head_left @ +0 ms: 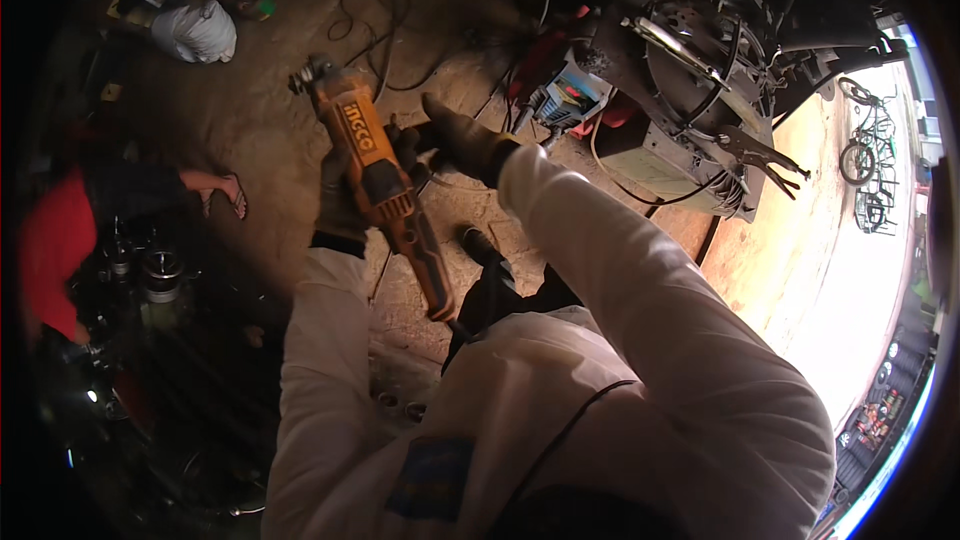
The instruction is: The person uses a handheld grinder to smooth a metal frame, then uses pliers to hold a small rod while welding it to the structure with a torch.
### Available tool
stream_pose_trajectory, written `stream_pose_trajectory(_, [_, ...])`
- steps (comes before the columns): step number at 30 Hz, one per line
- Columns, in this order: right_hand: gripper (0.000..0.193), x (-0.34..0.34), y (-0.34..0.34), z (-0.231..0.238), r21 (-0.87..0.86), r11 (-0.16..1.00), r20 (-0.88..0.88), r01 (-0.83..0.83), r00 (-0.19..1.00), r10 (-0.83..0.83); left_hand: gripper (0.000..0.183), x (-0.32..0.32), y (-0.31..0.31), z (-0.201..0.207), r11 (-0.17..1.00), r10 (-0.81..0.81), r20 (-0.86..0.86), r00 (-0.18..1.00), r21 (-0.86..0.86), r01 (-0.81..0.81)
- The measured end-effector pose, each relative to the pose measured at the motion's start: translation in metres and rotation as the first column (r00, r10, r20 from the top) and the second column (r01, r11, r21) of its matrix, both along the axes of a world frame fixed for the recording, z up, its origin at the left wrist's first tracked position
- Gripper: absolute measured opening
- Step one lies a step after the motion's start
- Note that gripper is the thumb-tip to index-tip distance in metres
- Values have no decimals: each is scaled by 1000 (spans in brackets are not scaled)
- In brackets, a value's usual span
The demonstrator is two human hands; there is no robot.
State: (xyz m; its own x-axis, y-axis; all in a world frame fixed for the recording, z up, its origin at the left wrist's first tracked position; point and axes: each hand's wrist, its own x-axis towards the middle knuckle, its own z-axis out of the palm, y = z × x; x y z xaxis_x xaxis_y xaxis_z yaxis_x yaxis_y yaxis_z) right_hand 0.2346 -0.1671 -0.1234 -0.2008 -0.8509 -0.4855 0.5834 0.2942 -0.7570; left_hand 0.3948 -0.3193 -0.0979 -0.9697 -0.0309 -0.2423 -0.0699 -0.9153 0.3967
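An orange and black angle grinder [375, 155] lies slantwise before my chest, its metal head at the upper left and its rear handle toward me. My left hand [340, 195], in a dark glove, is closed round the grinder's body from the left and below. From the right comes my right hand [462, 140], also gloved, close against the grinder's side. One of its digits points up and left; the others curl around something dark that I cannot make out. The grinder's cord leaves the handle's end beside my white overall.
A grey machine [675, 160] with cables stands at right, a clamp [765, 155] on it. A grey and red box [575, 95] sits beside it. Cords [395, 50] cross the floor. At left are a person in red [62, 250], dark metal parts [160, 275] and a pale bag [195, 32].
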Motion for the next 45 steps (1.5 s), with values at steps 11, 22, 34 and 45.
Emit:
stream_pose_trajectory(11, [61,-71,-242,-137,-373,800,192,469,883,-428,79,72,-72,44,954,-220,121,968,-180,239])
stream_pose_trajectory(22, [44,-202,-165,-151,415,802,-868,430,452,207,91,30,-142,-1,996,-16,350,937,-74,45])
stream_pose_trajectory(34, [47,-377,-165,-270,621,689,-729,375,601,329,81,-129,-261,-75,987,-76,593,801,-70,146])
stream_pose_trajectory(45, [45,-455,-200,-401,728,635,-664,258,498,558,74,-295,-321,-297,980,131,275,952,112,-167])
